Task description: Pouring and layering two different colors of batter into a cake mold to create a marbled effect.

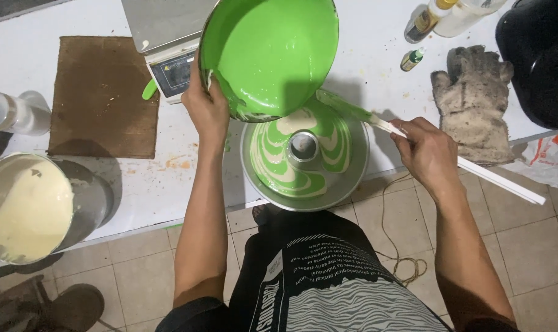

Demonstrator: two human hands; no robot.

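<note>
My left hand (206, 107) grips the rim of a metal bowl (270, 55) coated inside with green batter, tilted over a round tube cake pan (360, 167). The pan sits at the table's front edge and holds swirled green and cream batter around its centre tube (303, 146). My right hand (427, 154) holds a long white-handled spatula (499, 177); its green-smeared blade (343, 107) reaches to the bowl's lower edge above the pan.
A metal bowl of cream batter (23, 206) stands at the left table edge. A digital scale (168, 37) sits behind the green bowl, a brown mat (100, 95) to its left. Worn gloves (472, 101), small bottles (413, 58) and a dark pot (540, 55) lie right.
</note>
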